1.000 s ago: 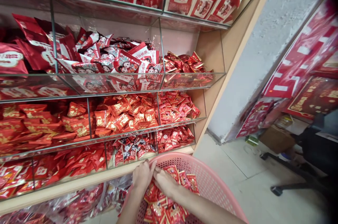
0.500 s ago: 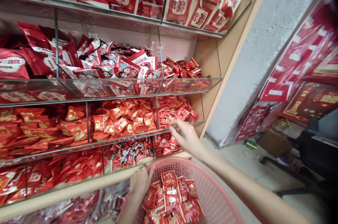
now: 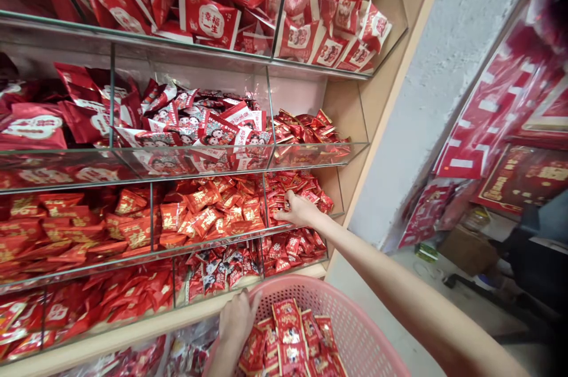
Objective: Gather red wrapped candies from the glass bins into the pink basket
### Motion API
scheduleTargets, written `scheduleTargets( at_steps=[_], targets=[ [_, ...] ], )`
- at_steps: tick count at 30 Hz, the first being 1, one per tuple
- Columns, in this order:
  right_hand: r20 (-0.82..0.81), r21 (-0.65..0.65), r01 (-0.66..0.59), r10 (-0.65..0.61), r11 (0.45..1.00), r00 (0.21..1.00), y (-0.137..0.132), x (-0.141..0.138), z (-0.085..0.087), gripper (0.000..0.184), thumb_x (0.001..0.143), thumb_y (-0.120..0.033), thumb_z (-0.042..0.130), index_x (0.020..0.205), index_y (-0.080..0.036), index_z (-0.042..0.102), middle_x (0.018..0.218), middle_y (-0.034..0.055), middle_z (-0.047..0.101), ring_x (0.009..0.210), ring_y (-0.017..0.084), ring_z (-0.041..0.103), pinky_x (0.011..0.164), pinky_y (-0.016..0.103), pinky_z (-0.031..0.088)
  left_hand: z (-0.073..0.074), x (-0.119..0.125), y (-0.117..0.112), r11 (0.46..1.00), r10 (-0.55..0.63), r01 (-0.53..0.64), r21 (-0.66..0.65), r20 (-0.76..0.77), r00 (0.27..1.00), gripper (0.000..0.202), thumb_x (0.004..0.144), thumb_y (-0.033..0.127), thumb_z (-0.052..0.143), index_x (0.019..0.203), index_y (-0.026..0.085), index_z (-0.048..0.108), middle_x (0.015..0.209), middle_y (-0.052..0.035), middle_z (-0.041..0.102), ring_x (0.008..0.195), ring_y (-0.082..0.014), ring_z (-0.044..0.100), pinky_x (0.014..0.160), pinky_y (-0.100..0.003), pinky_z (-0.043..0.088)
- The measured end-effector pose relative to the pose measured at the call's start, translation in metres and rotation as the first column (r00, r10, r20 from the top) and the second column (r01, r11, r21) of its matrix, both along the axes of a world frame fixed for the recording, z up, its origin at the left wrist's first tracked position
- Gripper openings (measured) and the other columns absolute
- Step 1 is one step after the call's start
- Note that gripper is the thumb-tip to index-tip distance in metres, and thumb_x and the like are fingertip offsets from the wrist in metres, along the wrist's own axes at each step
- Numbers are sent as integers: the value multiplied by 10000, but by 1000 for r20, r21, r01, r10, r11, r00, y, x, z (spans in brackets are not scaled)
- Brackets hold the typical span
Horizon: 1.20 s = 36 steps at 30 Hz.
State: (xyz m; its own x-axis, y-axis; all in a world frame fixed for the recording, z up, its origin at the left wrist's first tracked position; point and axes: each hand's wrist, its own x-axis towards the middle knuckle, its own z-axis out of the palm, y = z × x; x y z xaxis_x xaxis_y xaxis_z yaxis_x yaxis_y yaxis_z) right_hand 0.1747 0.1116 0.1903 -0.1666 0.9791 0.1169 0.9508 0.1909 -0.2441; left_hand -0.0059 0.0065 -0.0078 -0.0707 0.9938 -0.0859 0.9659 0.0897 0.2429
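My right hand point(image 3: 298, 210) reaches over the glass lip into a right-hand compartment. Its fingers and thumb are apart, at the small red packets point(image 3: 316, 193) lying there; no lifted packet shows in it. Below, my left hand point(image 3: 236, 319) is closed over the left rim of a pink plastic basket point(image 3: 355, 318), thumb on the inner side. Part of the grip is hidden. Inside the basket lie several red and gold packets point(image 3: 290, 335), some of them joined in a strip.
Glass dividers split the wooden shelf into bins. Beside the right hand are orange-red packets point(image 3: 204, 211); below are red packets point(image 3: 293, 251). Larger packets point(image 3: 210, 19) fill the upper shelf. A wooden side panel point(image 3: 350, 187) and grey wall point(image 3: 399, 128) stand to the right.
My right hand has moved forward, from near the glass lip into the bin of small red packets. The left hand stays on the basket. The view has tilted slightly upward.
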Motion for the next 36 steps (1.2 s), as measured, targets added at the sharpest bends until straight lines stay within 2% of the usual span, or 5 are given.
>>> scheduleTargets(
  at_steps=[6, 12, 25, 31, 36],
  targets=[
    [59, -53, 53, -50, 997, 997, 2, -15, 9, 791, 532, -628, 647, 1115, -146, 415, 1059, 189, 576, 1018, 320, 519, 753, 388, 405, 1, 0, 0, 1000, -3, 3, -9, 6, 1000, 563, 823, 540, 190, 963, 149, 571, 893, -144, 674, 835, -247, 629, 713, -335, 440],
    [41, -53, 67, -65, 996, 997, 2, -17, 7, 793, 533, -575, 676, 1137, -141, 400, 1119, 193, 523, 1048, 310, 498, 807, 402, 393, 0, -1, 1, 1000, -3, 3, 2, 3, 1000, 554, 826, 530, 191, 945, 147, 574, 880, -142, 674, 833, -257, 629, 715, -347, 442],
    [-236, -95, 45, -66, 994, 969, 7, -14, -4, 628, 573, -498, 667, 1043, -149, 441, 1076, 134, 514, 1001, 248, 507, 796, 335, 402, -1, -1, 1, 1000, -13, 13, 8, -18, 1000, 527, 831, 507, 212, 962, 139, 567, 876, -141, 670, 827, -258, 629, 701, -342, 443],
    [-397, -136, 160, -202, 978, 895, 12, -11, -11, 476, 647, -498, 590, 966, -171, 456, 1027, 108, 518, 891, 210, 535, 745, 316, 413, -4, -2, 0, 1000, -8, 8, -3, -10, 1000, 507, 829, 493, 227, 960, 142, 569, 876, -138, 669, 822, -262, 630, 695, -348, 443],
    [-440, -112, 200, -229, 973, 868, 15, -13, -16, 509, 571, -437, 670, 957, -189, 450, 1071, 94, 461, 835, 180, 535, 748, 303, 413, -4, -2, 0, 1000, -15, 15, 8, -17, 1000, 512, 827, 503, 223, 959, 149, 569, 878, -135, 669, 829, -259, 628, 701, -344, 443]
  ],
)
